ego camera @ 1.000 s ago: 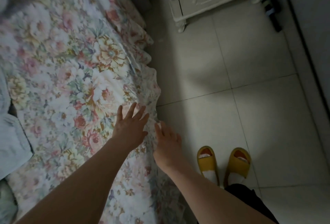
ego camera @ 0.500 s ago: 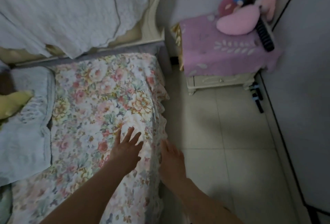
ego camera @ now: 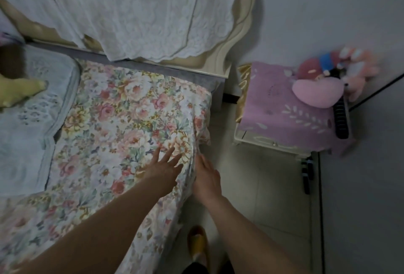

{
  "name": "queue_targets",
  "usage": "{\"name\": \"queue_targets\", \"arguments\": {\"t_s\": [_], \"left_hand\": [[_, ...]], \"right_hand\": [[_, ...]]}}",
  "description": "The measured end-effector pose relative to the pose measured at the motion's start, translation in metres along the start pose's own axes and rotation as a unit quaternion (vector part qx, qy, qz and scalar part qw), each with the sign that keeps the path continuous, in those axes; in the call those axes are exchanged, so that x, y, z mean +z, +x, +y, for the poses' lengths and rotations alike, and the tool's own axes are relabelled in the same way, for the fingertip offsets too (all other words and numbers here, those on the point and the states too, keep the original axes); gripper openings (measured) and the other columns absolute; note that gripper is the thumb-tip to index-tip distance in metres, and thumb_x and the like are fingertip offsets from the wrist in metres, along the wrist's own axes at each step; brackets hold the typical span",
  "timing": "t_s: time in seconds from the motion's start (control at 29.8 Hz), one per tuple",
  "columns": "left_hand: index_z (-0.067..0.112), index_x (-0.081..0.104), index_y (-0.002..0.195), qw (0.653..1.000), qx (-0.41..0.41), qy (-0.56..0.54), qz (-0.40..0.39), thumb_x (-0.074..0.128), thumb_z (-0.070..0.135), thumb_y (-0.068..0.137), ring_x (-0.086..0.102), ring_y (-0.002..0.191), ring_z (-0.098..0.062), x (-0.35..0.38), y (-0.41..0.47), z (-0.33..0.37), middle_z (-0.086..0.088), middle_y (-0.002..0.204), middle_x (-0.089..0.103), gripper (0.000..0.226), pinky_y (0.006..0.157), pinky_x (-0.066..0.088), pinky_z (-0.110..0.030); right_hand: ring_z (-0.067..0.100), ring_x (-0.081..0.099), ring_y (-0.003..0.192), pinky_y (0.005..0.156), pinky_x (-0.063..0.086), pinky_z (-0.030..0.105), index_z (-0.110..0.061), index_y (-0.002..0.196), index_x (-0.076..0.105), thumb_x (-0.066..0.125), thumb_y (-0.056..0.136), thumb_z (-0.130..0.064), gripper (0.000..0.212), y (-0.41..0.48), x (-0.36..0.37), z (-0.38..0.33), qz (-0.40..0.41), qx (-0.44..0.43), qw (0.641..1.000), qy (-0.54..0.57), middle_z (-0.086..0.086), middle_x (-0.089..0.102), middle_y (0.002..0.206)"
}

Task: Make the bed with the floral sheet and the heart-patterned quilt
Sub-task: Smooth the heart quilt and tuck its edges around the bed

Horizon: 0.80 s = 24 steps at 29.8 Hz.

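Observation:
The floral sheet (ego camera: 113, 125) covers the mattress from the headboard down to the near edge. My left hand (ego camera: 162, 167) lies flat on top of it near the bed's right edge, fingers spread and straight. My right hand (ego camera: 206, 177) presses against the sheet's hanging side, just over that edge, fingers straight. A pale blue cloth (ego camera: 26, 125) lies on the left part of the bed; I see no heart pattern on it.
A white lace cover (ego camera: 135, 16) drapes the headboard. A yellow soft toy (ego camera: 19, 92) lies at the far left. A bedside cabinet with a purple cloth (ego camera: 282, 116) holds pink plush toys (ego camera: 317, 94). Tiled floor (ego camera: 262, 186) runs between bed and wall. My yellow slipper (ego camera: 196, 243) is below.
The view has lifted toward the headboard. Both hands have slid along the bed's right edge toward the head end, staying flat on the sheet.

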<state>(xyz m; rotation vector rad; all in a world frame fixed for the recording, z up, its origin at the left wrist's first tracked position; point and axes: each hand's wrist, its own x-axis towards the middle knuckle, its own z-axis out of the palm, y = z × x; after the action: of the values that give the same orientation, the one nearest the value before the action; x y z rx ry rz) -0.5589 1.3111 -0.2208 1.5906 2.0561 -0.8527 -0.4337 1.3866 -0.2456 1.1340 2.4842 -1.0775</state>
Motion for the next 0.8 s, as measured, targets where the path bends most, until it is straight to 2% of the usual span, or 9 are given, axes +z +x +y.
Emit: {"name": "queue_targets", "arguments": {"t_s": [0.1,0.23,0.4,0.5,0.6,0.67,0.74,0.8], "left_hand": [[0.025,0.019,0.156,1.000,0.005,-0.009,0.000,0.045,0.044,0.101,-0.018,0.149,-0.028,-0.017,0.023,-0.009,-0.001,0.165,-0.003,0.064,0.114,-0.014,-0.060],[0.025,0.018,0.156,1.000,0.005,-0.019,-0.002,0.046,0.044,0.100,-0.015,0.150,-0.029,-0.037,0.054,-0.020,-0.002,0.165,-0.001,0.066,0.115,-0.011,-0.061],[0.025,0.022,0.155,0.999,-0.020,-0.035,-0.007,0.050,0.044,0.099,-0.013,0.150,-0.029,-0.065,0.094,-0.031,-0.002,0.165,0.002,0.065,0.114,-0.013,-0.061],[0.026,0.020,0.156,0.998,-0.031,-0.048,-0.014,0.049,0.043,0.100,-0.013,0.150,-0.028,-0.085,0.127,-0.043,0.000,0.165,0.001,0.066,0.115,-0.013,-0.060],[0.027,0.017,0.156,0.997,-0.026,-0.062,-0.021,0.049,0.041,0.100,-0.014,0.150,-0.027,-0.101,0.156,-0.051,0.000,0.165,0.000,0.066,0.118,-0.009,-0.059],[0.028,0.017,0.156,0.997,-0.025,-0.074,-0.023,0.048,0.041,0.100,-0.012,0.151,-0.027,-0.107,0.177,-0.062,0.001,0.165,0.001,0.065,0.119,-0.007,-0.058],[0.028,0.017,0.156,0.997,-0.016,-0.074,-0.027,0.047,0.042,0.101,-0.010,0.151,-0.027,-0.112,0.197,-0.074,0.001,0.165,0.002,0.064,0.120,-0.005,-0.057],[0.028,0.018,0.156,0.996,-0.013,-0.087,-0.026,0.047,0.041,0.101,-0.007,0.151,-0.027,-0.115,0.217,-0.086,0.000,0.165,0.003,0.064,0.121,-0.002,-0.056]], "right_hand": [[0.021,0.013,0.150,0.117,0.021,0.042,-0.021,0.157,0.007,0.052,0.096,-0.023,0.076,0.029,-0.018,-0.001,-0.020,0.010,1.000,-0.006,0.003,0.009,0.164],[0.022,0.015,0.150,0.119,0.022,0.041,-0.018,0.157,0.009,0.045,0.100,-0.033,0.069,0.062,-0.046,0.007,-0.026,-0.009,1.000,-0.012,0.005,0.011,0.164],[0.024,0.025,0.147,0.116,0.030,0.039,-0.017,0.156,0.013,0.047,0.099,-0.031,0.069,0.111,-0.072,0.016,-0.034,-0.049,0.997,-0.044,0.007,0.019,0.163],[0.023,0.025,0.147,0.116,0.030,0.039,-0.017,0.157,0.013,0.051,0.096,-0.038,0.074,0.151,-0.090,0.019,-0.036,-0.065,0.996,-0.040,0.005,0.022,0.162],[0.027,0.030,0.144,0.115,0.032,0.042,-0.022,0.156,0.012,0.042,0.097,-0.045,0.070,0.184,-0.100,0.024,-0.059,-0.040,0.997,-0.022,0.006,0.026,0.160],[0.027,0.040,0.137,0.112,0.036,0.044,-0.030,0.151,0.023,0.036,0.100,-0.046,0.056,0.206,-0.102,0.027,-0.057,-0.023,0.998,-0.017,0.003,0.039,0.151],[0.022,0.049,0.127,0.105,0.044,0.040,-0.025,0.145,0.034,0.044,0.100,-0.039,0.049,0.225,-0.109,0.030,-0.033,-0.021,0.998,-0.039,0.000,0.048,0.142],[0.021,0.051,0.125,0.102,0.045,0.036,-0.018,0.145,0.037,0.048,0.099,-0.029,0.048,0.237,-0.122,0.034,-0.015,-0.031,0.998,-0.062,0.002,0.051,0.140]]}}
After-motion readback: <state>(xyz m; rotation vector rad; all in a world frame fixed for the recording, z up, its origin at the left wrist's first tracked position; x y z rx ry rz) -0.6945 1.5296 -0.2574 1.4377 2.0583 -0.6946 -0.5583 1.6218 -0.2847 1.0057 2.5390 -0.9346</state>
